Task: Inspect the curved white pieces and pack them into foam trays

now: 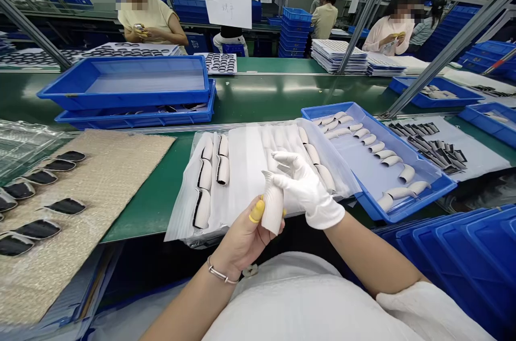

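Observation:
My left hand (253,228), with yellow finger cots on it, is closed around a white curved shell piece (273,204). The piece is ribbed, stands upright and ends in a pointed tip at the top. My right hand (304,185) wears a white glove; its fingers are stretched out and apart beside that tip. Whether the gloved thumb touches the piece is hard to tell. Behind both hands lies a foam-lined tray (245,169) under a translucent sheet. Rows of similar shells (204,174) rest in it, some showing black edges.
Right of the tray, a blue bin (358,190) holds more shells. Black-faced pieces (66,206) lie on a textured mat (92,190) at left. Stacked blue bins (129,88) stand on the green belt (258,96). Metal posts (435,66) slant overhead. Co-workers (151,18) sit across.

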The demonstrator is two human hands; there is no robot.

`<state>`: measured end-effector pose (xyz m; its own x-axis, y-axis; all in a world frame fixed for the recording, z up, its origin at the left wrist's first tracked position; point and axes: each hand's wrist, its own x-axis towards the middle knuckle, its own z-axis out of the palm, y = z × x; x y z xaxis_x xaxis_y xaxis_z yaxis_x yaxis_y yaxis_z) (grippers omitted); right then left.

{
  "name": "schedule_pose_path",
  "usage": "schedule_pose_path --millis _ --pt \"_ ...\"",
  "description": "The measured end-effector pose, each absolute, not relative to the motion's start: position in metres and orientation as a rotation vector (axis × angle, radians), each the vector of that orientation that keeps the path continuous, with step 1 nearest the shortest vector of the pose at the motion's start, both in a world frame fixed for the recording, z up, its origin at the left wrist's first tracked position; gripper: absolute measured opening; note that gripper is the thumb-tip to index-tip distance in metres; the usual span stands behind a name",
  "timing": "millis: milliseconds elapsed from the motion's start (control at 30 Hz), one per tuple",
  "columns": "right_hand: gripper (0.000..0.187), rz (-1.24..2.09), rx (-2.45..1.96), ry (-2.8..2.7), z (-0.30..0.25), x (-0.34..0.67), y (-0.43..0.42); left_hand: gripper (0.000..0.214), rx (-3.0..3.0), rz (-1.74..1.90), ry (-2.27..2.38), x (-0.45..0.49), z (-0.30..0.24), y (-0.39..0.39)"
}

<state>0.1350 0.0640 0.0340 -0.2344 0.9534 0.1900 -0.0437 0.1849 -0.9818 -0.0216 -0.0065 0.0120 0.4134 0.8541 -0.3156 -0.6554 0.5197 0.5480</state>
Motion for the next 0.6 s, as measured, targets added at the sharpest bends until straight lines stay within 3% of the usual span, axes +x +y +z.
schedule_pose_path --millis 133,467,600 --pt "0.027 1.248 -1.073 -1.379 0.039 0.141 0.076 0.045 0.514 0.969 0.727 -0.021 0.014 -0.01" --pt "0.028 1.286 -1.149 -1.963 0.079 0.115 0.058 0.039 0.984 1.161 1.156 -0.047 0.016 -0.011" --pt "0.03 1.35 -1.118 -1.874 0.08 0.09 0.089 0.037 1.378 1.138 1.442 -0.077 0.008 -0.022"
